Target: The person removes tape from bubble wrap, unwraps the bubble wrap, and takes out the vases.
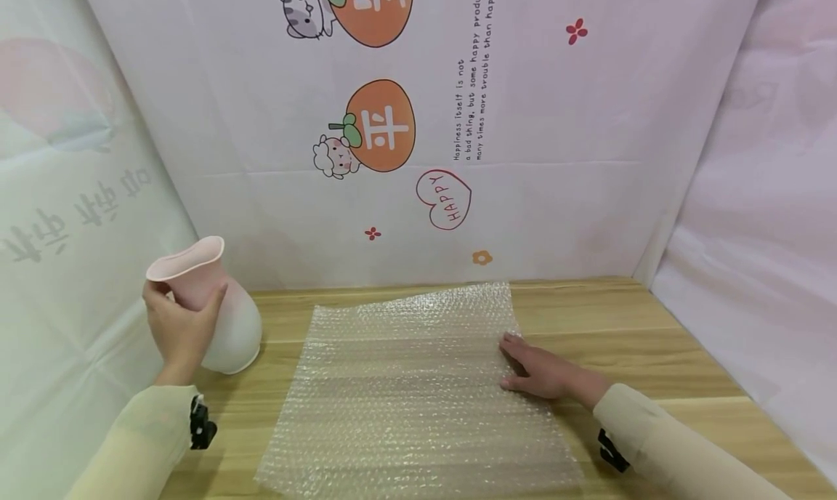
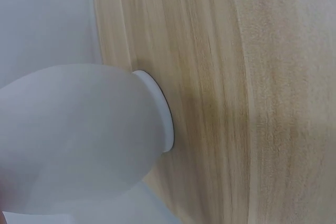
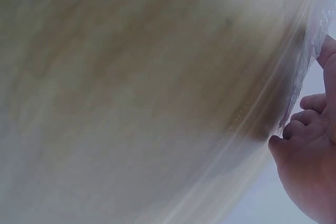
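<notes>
A vase, pink at its wavy rim and white below, stands at the left of the table, leaning a little. My left hand grips its neck, with the thumb on the near side and other fingers partly hidden behind it. The left wrist view shows the white body and its base ring close to the wood; whether it touches cannot be told. A clear sheet of bubble wrap lies flat across the middle. My right hand rests on its right edge, fingers loosely extended, also seen beside the film in the right wrist view.
The wood-grain table runs back to a white printed cloth hanging behind it. More cloth hangs at the left and right sides. Dark bands with small devices sit on both wrists.
</notes>
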`<state>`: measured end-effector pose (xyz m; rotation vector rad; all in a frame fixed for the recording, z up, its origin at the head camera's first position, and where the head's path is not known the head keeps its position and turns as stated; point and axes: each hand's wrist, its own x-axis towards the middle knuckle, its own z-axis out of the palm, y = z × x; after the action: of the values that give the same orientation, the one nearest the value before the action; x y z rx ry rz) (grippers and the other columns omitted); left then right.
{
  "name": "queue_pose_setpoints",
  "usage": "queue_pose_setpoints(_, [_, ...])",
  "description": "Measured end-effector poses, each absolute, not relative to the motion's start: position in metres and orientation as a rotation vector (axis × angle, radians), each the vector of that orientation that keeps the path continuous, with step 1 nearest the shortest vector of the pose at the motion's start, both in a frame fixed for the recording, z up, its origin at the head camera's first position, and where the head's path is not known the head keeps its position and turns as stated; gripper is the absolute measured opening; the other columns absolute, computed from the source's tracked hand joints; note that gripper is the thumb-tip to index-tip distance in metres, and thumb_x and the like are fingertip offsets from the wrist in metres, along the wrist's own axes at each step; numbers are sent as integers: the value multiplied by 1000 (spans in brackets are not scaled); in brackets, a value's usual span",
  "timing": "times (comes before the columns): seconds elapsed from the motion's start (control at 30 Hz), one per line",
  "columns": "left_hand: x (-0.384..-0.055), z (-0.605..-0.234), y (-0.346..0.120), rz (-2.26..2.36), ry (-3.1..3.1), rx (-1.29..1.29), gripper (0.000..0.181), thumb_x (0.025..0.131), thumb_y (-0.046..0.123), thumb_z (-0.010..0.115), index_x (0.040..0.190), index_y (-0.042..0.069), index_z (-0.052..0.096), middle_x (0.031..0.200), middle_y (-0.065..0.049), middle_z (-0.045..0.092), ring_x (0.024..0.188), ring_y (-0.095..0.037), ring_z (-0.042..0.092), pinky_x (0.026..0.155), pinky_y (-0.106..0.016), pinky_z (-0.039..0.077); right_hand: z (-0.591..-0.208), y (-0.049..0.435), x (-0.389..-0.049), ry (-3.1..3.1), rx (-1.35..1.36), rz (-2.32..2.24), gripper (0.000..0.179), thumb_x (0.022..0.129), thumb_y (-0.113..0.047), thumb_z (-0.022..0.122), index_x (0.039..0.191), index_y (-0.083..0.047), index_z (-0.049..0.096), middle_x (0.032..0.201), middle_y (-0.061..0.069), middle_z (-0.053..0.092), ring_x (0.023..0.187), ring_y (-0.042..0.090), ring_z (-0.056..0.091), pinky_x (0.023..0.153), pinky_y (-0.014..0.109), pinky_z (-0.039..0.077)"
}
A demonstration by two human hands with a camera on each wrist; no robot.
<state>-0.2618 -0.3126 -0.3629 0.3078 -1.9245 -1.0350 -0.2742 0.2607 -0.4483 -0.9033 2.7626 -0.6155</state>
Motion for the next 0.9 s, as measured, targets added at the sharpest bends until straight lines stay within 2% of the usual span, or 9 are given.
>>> queue_pose_setpoints(0.23, [-259, -358, -311, -944, -1888, 301, 95, 74, 41, 82, 145, 7, 29, 138, -17, 39, 125, -33, 40, 107, -41, 28, -451, 262, -276, 2778, -937, -586, 82, 94, -44, 62, 147, 10, 30, 153, 30, 21, 141, 45, 19, 111, 56, 21])
queue_pose_setpoints(0.57, [-256, -346, -314, -910, -1777, 279, 95, 73, 38, 84, 144, 6, 30, 144, -12, 36, 132, -19, 33, 110, -27, 21, -447, 262, -275, 2776, -915, -577, 83, 94, -45, 62, 148, 9, 29, 155, 28, 19, 141, 44, 18, 111, 56, 20])
queue_pose_setpoints(0.9, [-253, -326, -310, -781, -1766, 149, 96, 72, 26, 85, 146, 2, 29, 149, -14, 33, 138, -20, 24, 112, -30, 14, -438, 261, -276, 2753, -910, -627, 80, 94, -42, 62, 148, 7, 29, 155, 28, 16, 142, 44, 16, 111, 57, 19])
